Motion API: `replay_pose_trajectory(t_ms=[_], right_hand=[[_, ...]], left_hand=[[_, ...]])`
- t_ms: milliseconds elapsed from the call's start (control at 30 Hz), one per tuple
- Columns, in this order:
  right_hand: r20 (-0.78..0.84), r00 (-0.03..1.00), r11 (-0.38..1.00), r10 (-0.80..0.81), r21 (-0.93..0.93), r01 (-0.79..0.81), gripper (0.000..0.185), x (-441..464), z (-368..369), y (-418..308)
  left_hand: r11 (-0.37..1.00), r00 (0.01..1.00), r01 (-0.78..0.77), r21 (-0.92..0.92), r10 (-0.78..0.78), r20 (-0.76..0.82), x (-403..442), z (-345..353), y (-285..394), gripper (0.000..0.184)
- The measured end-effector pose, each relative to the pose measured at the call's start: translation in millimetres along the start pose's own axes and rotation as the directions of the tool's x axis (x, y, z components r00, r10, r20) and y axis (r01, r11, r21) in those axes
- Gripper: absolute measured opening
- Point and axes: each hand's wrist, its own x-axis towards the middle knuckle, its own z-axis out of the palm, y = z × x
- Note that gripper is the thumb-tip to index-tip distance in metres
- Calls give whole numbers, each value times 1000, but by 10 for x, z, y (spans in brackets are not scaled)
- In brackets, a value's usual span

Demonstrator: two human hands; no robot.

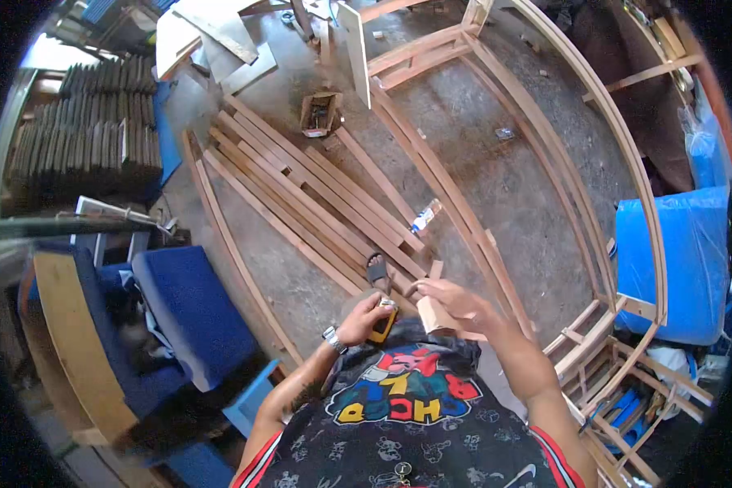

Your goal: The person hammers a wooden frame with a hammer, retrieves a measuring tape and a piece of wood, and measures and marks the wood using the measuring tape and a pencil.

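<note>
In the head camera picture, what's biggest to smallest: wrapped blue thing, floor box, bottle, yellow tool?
1. Wrapped blue thing
2. Floor box
Unsure: bottle and yellow tool; they look close, and the left hand partly hides the tool.

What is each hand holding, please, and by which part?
The left hand holds a yellow tool by its far end; the right hand, a wooden piece likewise.

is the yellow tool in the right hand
No, the yellow tool is in the left hand, the one beside the wristwatch.
</note>
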Motion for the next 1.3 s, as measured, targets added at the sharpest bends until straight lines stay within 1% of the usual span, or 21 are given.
replay_pose_trajectory(t_ms=[33, 67, 100, 167, 200, 333, 433, 467, 567, 633, 700, 733, 767, 800, 833, 900, 933, 1100, 1200, 1233, 1300], right_hand=[[113, 994, 1000, 6, 18, -8, 31, 186, 30, -183], [101, 995, 1000, 3, 25, -6, 31, 260, 47, -287], [96, 995, 996, 38, -83, -30, 32, 338, 31, -360], [75, 992, 957, 106, -280, -81, 33, 381, -41, -402], [66, 993, 962, 101, -262, -81, 33, 408, -114, -412], [70, 978, 939, 197, -300, -167, 32, 790, -593, -542], [23, 988, 932, 150, -338, -133, 29, 1395, -1017, -671], [6, 992, 946, 123, -303, -115, 29, 1599, -1202, -715], [121, 992, 981, 46, -195, -22, 28, 2025, -1656, -762], [84, 994, 982, 72, -182, -55, 29, 2253, -1941, -867], [18, 996, 969, 92, -232, -85, 33, 2456, -2217, -1018], [9, 995, 972, 97, -217, -93, 33, 2610, -2268, -830], [-178, 972, 935, -154, -343, 86, 32, 2816, -2306, -422], [-259, 925, 899, -278, -410, 155, 32, 2868, -2373, -317], [-334, 856, 849, -395, -488, 201, 32, 2911, -2457, -285], [-422, 902, 989, -97, -146, 38, 31, 2965, -2611, -276], [-428, 902, 998, 58, 46, -42, 31, 3019, -2662, -315], [-508, 837, 979, 203, 89, -183, 43, 3286, -2860, -338], [-624, 572, 846, 532, 365, -388, 52, 3463, -3032, -539], [-637, 559, 846, 531, 364, -389, 52, 3567, -3124, -258], [-720, 432, 827, 543, 367, -427, 49, 3628, -3043, 838]], left_hand=[[993, 1000, 4, 120, -4, 2, 11, -135, 225, 38], [992, 1000, 9, 129, -11, 11, 1, -166, 431, 38], [923, 999, -37, 383, 41, -2, 29, -162, 681, 40], [594, 990, -98, 798, 142, 15, 131, -71, 1010, 43], [584, 992, -93, 806, 128, 22, 243, -54, 1088, 43], [376, 998, -65, 924, 0, 70, 935, -195, 1548, 46], [164, 949, -309, 937, 114, 293, 1570, -555, 2052, 41], [129, 950, -310, 942, 83, 301, 1802, -640, 2284, 41], [-60, 941, -310, 949, -162, 298, 2397, -860, 2859, 34], [-193, 936, -306, 932, -242, 257, 2746, -1148, 3216, 30], [-202, 923, -380, 903, -144, 356, 3041, -1433, 3566, 23], [-200, 918, -391, 899, -161, 363, 3179, -1586, 3727, 23], [-237, 910, -410, 881, -47, 412, 3334, -1745, 3864, 20], [-269, 887, -425, 864, 64, 457, 3462, -1853, 3984, 16], [-266, 881, -441, 857, 51, 470, 3583, -1954, 4125, 16], [-348, 873, -438, 829, 54, 485, 3860, -2139, 4370, 15], [-391, 868, -439, 809, 49, 494, 4011, -2218, 4470, 15], [-411, 831, -527, 744, -67, 552, 4983, -2580, 4478, 16], [-510, 850, -472, 719, -47, 524, 5503, -2864, 4585, 17], [-508, 841, -483, 713, -42, 539, 5746, -2902, 4592, 17], [-536, 891, -405, 740, -51, 451, 5998, -2945, 4396, 18]])
